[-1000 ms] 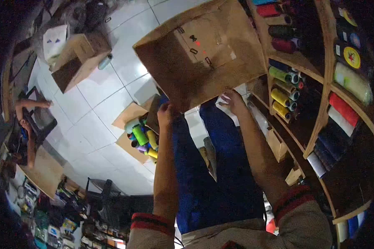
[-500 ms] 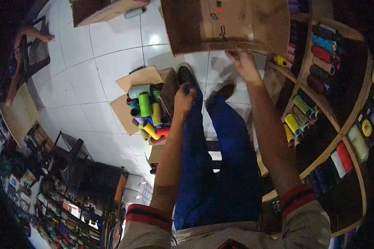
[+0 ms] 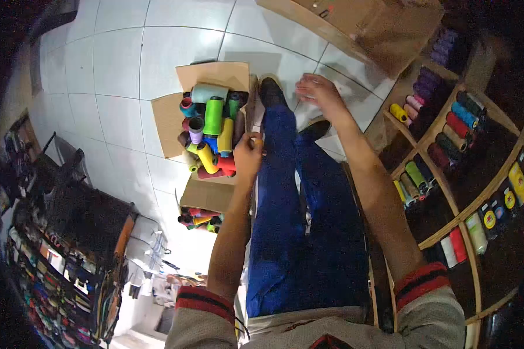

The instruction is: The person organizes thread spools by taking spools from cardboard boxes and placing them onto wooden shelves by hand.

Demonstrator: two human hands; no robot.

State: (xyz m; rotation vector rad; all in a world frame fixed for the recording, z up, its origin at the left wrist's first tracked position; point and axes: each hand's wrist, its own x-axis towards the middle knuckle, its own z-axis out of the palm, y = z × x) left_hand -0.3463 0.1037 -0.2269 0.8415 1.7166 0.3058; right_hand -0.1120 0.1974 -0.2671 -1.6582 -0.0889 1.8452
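Note:
My left hand (image 3: 248,156) is at the right edge of an open cardboard box (image 3: 166,131), beside my leg. Its fingers are curled closed, and a small orange patch shows at the fingertips; what it holds, if anything, I cannot make out. Heaped in the box are thread cones, among them a bright green cone (image 3: 213,116), a mustard cone (image 3: 225,136), a yellow cone (image 3: 206,158) and a pale grey-green cone (image 3: 208,93). Over the floor in front of my shoes, my right hand (image 3: 320,93) is open and holds nothing, its fingers stretched out to the left.
Wooden shelves (image 3: 442,180) with thread cones in several colours stand at the right. A large cardboard box (image 3: 355,29) lies at the top right. Another box of cones (image 3: 201,220) sits nearer me. A dark rack (image 3: 70,256) stands at lower left on white tiles.
My view has turned left, so the large cardboard box now sits farther up and right. My right hand has come away from its edge. My left hand is now beside the cone box.

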